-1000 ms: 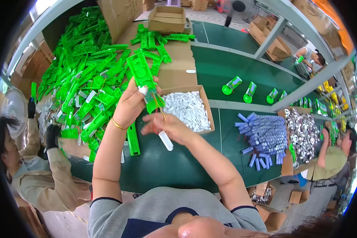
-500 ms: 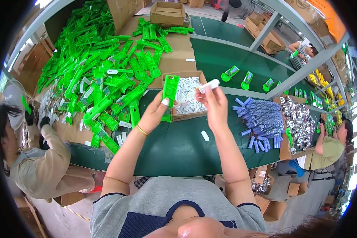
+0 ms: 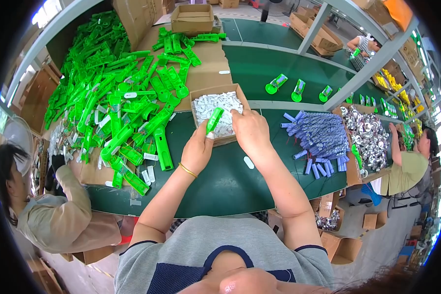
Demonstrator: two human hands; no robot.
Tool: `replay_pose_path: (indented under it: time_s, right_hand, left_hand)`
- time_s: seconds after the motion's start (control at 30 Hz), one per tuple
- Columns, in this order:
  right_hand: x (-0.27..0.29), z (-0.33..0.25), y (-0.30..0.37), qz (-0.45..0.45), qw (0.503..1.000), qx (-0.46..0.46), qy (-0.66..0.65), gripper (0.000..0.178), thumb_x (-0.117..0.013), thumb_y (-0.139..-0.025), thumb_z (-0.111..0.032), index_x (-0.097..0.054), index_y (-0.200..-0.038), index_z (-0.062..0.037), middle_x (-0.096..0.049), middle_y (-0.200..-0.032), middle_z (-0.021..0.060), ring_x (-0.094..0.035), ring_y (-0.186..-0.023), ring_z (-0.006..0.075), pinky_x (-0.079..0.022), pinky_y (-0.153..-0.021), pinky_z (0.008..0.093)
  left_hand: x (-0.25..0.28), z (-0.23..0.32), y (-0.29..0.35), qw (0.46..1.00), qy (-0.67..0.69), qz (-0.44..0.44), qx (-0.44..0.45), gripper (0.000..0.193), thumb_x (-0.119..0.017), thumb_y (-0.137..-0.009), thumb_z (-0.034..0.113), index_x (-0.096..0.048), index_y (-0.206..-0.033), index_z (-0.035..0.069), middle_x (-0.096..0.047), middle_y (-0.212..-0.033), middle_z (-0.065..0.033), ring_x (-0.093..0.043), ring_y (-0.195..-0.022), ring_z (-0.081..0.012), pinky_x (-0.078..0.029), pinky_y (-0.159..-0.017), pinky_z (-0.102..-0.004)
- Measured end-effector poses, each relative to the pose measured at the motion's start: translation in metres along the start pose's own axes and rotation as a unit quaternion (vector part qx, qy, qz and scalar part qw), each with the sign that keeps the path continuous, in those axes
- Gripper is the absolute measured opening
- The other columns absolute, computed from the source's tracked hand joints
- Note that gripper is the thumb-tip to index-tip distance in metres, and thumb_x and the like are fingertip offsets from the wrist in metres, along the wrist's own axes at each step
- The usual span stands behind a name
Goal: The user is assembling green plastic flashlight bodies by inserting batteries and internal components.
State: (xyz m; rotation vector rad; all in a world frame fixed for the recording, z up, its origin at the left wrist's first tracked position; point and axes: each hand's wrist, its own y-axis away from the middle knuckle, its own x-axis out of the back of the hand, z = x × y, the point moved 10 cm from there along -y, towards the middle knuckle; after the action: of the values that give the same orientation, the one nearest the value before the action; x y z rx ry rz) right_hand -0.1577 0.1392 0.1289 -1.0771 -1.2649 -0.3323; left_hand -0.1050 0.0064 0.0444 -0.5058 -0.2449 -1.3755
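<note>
Left hand [image 3: 197,148]: pinches the lower end of 1 green plastic housing [image 3: 214,120], which lies at 1 o'clock from it, long axis 7 to 1 o'clock
Right hand [image 3: 252,130]: fingers curled by the right rim of the cardboard box [image 3: 241,96]; cannot tell whether it grips anything
Housing at about 9 o'clock from the right hand, apart from it, left hand nearer; white plastic pieces [image 3: 208,104] behind it
1 loose white oblong piece [image 3: 249,162] on the green tabletop [image 3: 220,183], 6 o'clock from the right hand

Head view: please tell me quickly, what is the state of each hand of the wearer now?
Left hand: closed, holding a green plastic part.
Right hand: at the carton's right side; whether it holds anything cannot be told.
</note>
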Motion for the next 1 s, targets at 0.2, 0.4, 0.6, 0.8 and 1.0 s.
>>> replay_pose_path:
  time_s: [0.2, 0.4, 0.6, 0.8, 1.0]
  right_hand:
    - [-0.001, 0.007, 0.006, 0.005, 0.999, -0.004, -0.032, 0.019, -0.070, -0.075, -0.006, -0.073, -0.093, -0.0012, -0.064, -0.073, 0.0127, -0.069, -0.091, 0.0263, -0.054, -0.058, 0.0402]
    - [0.014, 0.014, 0.010, 0.073, 0.993, -0.025, -0.093, 0.015, -0.071, -0.083, -0.010, -0.072, -0.096, -0.0026, -0.063, -0.081, 0.0113, -0.065, -0.078, 0.0299, -0.053, -0.070, 0.0421]
    - [-0.004, 0.038, 0.026, 0.088, 0.983, -0.083, -0.138, 0.011, -0.071, -0.081, -0.009, -0.070, -0.089, -0.0013, -0.063, -0.083, 0.0111, -0.064, -0.082, 0.0301, -0.053, -0.071, 0.0416]
    - [-0.022, 0.053, 0.029, 0.014, 0.980, -0.132, -0.149, 0.013, -0.068, -0.084, -0.010, -0.070, -0.093, -0.0011, -0.063, -0.080, 0.0135, -0.064, -0.081, 0.0325, -0.053, -0.072, 0.0423]
    - [-0.013, 0.055, 0.018, 0.047, 0.903, -0.120, -0.411, 0.031, -0.063, -0.089, -0.004, -0.064, -0.120, -0.0021, -0.063, -0.089, 0.0109, -0.066, -0.081, 0.0240, -0.053, -0.070, 0.0355]
  left_hand:
    - [-0.012, -0.005, -0.006, 0.997, 0.049, -0.026, 0.057, 0.045, -0.047, -0.101, 0.019, -0.042, -0.143, 0.001, -0.058, -0.126, -0.0311, -0.060, -0.110, -0.0472, -0.049, -0.093, -0.0473]
    - [-0.013, 0.012, -0.008, 0.999, -0.046, -0.006, 0.007, 0.046, -0.047, -0.101, 0.018, -0.042, -0.142, -0.001, -0.058, -0.125, -0.0315, -0.058, -0.112, -0.0480, -0.049, -0.094, -0.0478]
    - [-0.013, 0.023, -0.013, 0.994, -0.105, -0.024, -0.004, 0.048, -0.051, -0.095, 0.016, -0.045, -0.140, 0.002, -0.061, -0.122, -0.0286, -0.060, -0.106, -0.0475, -0.050, -0.089, -0.0502]
    - [-0.018, 0.036, -0.016, 0.979, -0.200, -0.046, -0.001, 0.048, -0.054, -0.091, 0.015, -0.049, -0.138, 0.005, -0.064, -0.115, -0.0257, -0.063, -0.095, -0.0462, -0.052, -0.082, -0.0512]
    - [-0.034, 0.019, -0.018, 0.990, 0.002, -0.126, 0.063, 0.048, -0.047, -0.100, 0.017, -0.042, -0.146, 0.003, -0.067, -0.108, -0.0205, -0.066, -0.083, -0.0320, -0.053, -0.078, -0.0397]
